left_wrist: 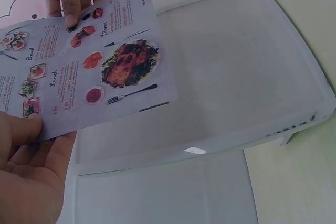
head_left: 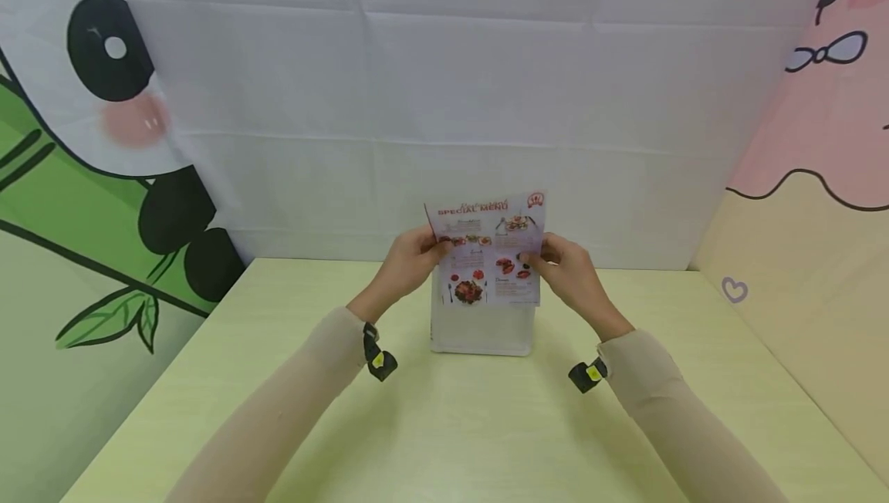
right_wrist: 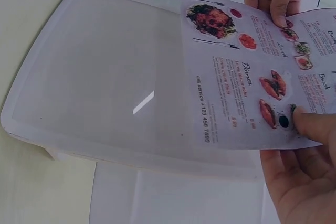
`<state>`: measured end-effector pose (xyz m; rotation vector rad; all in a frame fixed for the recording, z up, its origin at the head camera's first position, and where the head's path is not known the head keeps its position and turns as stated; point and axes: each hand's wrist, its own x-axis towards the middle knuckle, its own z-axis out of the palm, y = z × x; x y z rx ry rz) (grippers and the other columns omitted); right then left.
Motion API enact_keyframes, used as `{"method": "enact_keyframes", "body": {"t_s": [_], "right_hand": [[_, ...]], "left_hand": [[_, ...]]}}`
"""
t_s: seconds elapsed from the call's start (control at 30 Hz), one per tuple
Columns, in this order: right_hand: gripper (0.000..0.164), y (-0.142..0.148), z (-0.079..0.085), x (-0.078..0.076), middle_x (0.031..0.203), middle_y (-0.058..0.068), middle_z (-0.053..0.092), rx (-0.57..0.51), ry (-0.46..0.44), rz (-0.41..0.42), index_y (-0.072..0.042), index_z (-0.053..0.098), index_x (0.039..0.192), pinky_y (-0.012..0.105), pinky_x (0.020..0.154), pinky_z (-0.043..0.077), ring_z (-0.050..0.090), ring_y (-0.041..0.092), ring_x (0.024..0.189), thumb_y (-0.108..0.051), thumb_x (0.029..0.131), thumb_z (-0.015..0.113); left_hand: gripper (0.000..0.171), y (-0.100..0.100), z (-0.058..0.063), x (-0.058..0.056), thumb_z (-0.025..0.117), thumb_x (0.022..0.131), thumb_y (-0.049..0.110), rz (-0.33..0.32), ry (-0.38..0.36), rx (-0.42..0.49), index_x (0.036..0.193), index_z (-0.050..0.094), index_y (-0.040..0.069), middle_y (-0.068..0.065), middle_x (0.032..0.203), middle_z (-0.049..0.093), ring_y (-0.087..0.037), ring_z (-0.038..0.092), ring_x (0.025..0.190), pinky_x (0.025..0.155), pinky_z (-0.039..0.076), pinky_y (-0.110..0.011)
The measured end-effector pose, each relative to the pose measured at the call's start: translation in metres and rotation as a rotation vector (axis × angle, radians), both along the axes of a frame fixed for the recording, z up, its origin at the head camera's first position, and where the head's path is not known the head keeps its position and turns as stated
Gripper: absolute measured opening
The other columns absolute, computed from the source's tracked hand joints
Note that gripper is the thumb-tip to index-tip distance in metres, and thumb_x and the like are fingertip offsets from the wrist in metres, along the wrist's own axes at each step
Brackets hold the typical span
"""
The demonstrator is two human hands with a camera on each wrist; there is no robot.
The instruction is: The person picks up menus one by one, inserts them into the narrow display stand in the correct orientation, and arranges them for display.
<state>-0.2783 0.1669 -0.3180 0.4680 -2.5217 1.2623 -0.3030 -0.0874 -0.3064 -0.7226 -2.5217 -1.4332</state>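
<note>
A printed menu sheet, headed "SPECIAL MENU" with food pictures, is held upright between both hands in the head view. My left hand pinches its left edge, thumb on the printed face and fingers behind. On the opposite edge my right hand pinches it the same way. Right behind the sheet stands a white framed display stand, its lower part showing below the paper. In the left wrist view the menu overlaps part of the stand's pale panel; the stand's upper part is hidden in the head view.
The stand is on a pale yellow-green table. A white cloth backdrop rises behind the table, with cartoon-printed panels on the left and right. A black camera strap is worn on each wrist.
</note>
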Motion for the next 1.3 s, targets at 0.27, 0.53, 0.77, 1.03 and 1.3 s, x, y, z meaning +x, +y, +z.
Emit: {"method": "enact_keyframes", "body": {"t_s": [0.27, 0.53, 0.77, 1.03, 1.3], "right_hand": [[0.030, -0.004, -0.002, -0.010, 0.111, 0.019, 0.069, 0.005, 0.058, 0.012, -0.001, 0.059, 0.120, 0.045, 0.084, 0.057, 0.068, 0.032, 0.102, -0.011, 0.093, 0.064], [0.027, -0.002, 0.010, -0.016, 0.109, 0.019, 0.070, 0.027, 0.065, -0.003, 0.000, 0.062, 0.117, 0.046, 0.083, 0.057, 0.068, 0.032, 0.099, -0.011, 0.093, 0.064], [0.019, -0.003, 0.026, -0.021, 0.108, 0.019, 0.070, 0.009, 0.100, -0.013, 0.000, 0.064, 0.108, 0.046, 0.082, 0.057, 0.068, 0.032, 0.099, -0.011, 0.093, 0.064], [0.018, -0.008, 0.041, -0.022, 0.106, 0.018, 0.070, -0.012, 0.160, -0.034, 0.001, 0.066, 0.104, 0.044, 0.083, 0.056, 0.069, 0.031, 0.098, -0.012, 0.092, 0.065], [0.014, -0.010, 0.054, -0.027, 0.100, 0.018, 0.072, -0.026, 0.303, -0.060, 0.003, 0.068, 0.099, 0.044, 0.078, 0.058, 0.069, 0.029, 0.089, -0.008, 0.091, 0.066]], "left_hand": [[0.027, -0.003, 0.010, -0.008, 0.055, 0.098, 0.010, 0.009, 0.045, 0.028, 0.123, 0.062, 0.004, -0.014, 0.120, 0.067, -0.026, 0.067, 0.105, 0.089, 0.056, -0.039], [0.027, -0.002, 0.022, -0.014, 0.053, 0.098, 0.010, -0.004, 0.025, 0.065, 0.124, 0.061, 0.004, -0.014, 0.121, 0.066, -0.026, 0.066, 0.107, 0.089, 0.057, -0.038], [0.028, -0.003, 0.036, -0.021, 0.052, 0.099, 0.008, -0.017, 0.041, 0.118, 0.125, 0.059, 0.002, -0.015, 0.123, 0.065, -0.027, 0.065, 0.109, 0.090, 0.056, -0.036], [0.028, -0.003, 0.048, -0.025, 0.052, 0.099, 0.009, 0.015, 0.050, 0.170, 0.125, 0.060, 0.001, -0.015, 0.123, 0.065, -0.026, 0.065, 0.110, 0.092, 0.055, -0.035], [0.027, -0.002, 0.058, -0.024, 0.052, 0.099, 0.009, 0.003, 0.091, 0.245, 0.123, 0.060, 0.000, -0.016, 0.123, 0.065, -0.026, 0.064, 0.111, 0.095, 0.054, -0.036]]}}
